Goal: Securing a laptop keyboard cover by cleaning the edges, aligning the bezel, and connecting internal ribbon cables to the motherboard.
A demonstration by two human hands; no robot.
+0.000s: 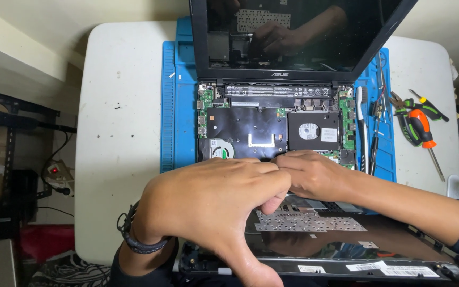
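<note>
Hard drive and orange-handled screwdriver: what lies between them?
In the head view, between the hard drive and the screwdriver lie a white brush and tweezers.

We saw the opened laptop (272, 127) in the upper middle of the frame, its screen tilted up and dark, its base bare: a black shielded board, a round fan at lower left, a drive at right. The detached keyboard cover (346, 244) lay glossy black at the lower right, underside up, its metal backing plate showing, tilted toward the laptop's front edge.
</note>
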